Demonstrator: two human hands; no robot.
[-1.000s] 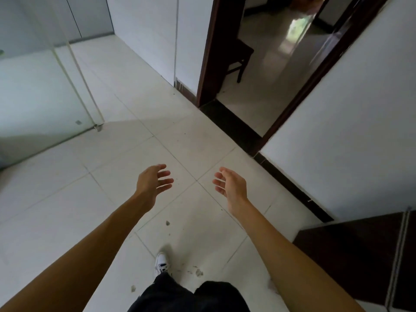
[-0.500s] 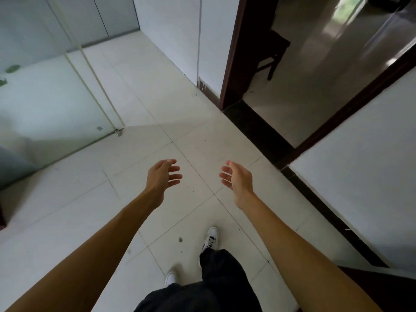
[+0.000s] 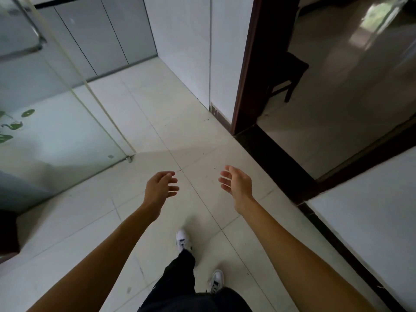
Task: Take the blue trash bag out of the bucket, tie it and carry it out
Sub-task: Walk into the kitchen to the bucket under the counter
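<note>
Here, left hand [image 3: 158, 188] and right hand [image 3: 236, 185] hover slack.

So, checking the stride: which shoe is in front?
The left shoe, farther ahead on the floor, below the left hand; the right shoe sits back, closer to the body.

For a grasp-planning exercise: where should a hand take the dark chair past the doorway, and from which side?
Probably the chair by its seat edge, from the open-floor side: the seat corner stands clear above the legs, while the door frame hides its other side and any back.
</note>
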